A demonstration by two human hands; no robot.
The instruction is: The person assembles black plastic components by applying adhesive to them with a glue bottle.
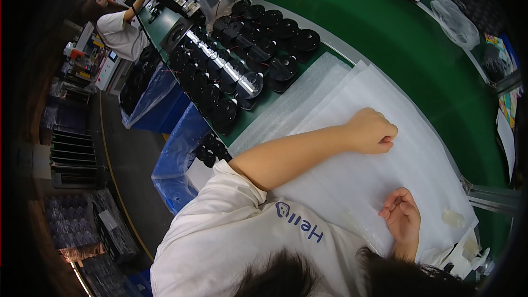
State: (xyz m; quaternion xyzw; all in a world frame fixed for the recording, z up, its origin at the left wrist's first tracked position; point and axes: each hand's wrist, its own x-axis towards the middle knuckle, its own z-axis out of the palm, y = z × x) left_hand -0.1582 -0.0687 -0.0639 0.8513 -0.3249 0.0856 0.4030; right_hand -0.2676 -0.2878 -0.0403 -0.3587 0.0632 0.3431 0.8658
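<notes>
the left hand (371, 131) is clenched, the right hand (402, 217) loosely half-curled, both over white sheets (335, 187) laid on the table (396, 38), partly hidden by the forearm (297, 157). black parts (283, 67) are ranged alongside; the shirt (220, 247) is marked with blue lettering (300, 223).

A single wide fisheye view looks down from the person's head, from the left of two cameras worn side by side. Dark hair (278, 278) and a white shirt (214, 236) fill its lower edge — they sit nearest the lens. It faces down over white sheets (330, 187), taking in the left hand (372, 131) right of centre and the right hand (401, 220) below it, both at close range. Toward the upper left it reaches along the green bench (374, 27) to a small, distant co-worker (118, 30) — straight edges bowing near the dark rim.
</notes>
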